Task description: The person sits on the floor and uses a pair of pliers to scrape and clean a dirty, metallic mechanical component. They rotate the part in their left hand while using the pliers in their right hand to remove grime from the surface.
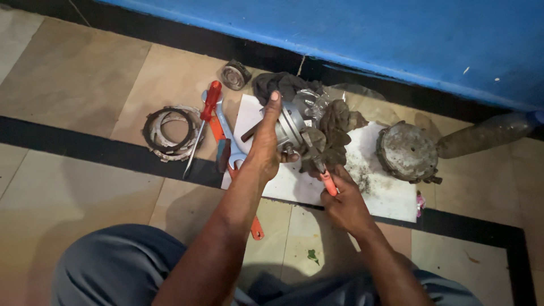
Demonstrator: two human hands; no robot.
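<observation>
My left hand (265, 144) grips a round grey metal machine part (292, 129) and holds it above a white sheet (391, 195) on the floor. My right hand (343, 204) is closed on the orange handle of a tool (324, 177) whose metal end reaches up to the part. A dark greasy rag (337, 127) hangs against the part's right side.
On the floor to the left lie a red-handled screwdriver (205, 119), a spanner (226, 133), a stack of toothed rings (170, 131) and a small bearing (235, 75). A round dirty metal housing (408, 152) rests on the sheet at right, a plastic bottle (487, 133) beyond it. A blue wall (396, 34) runs behind.
</observation>
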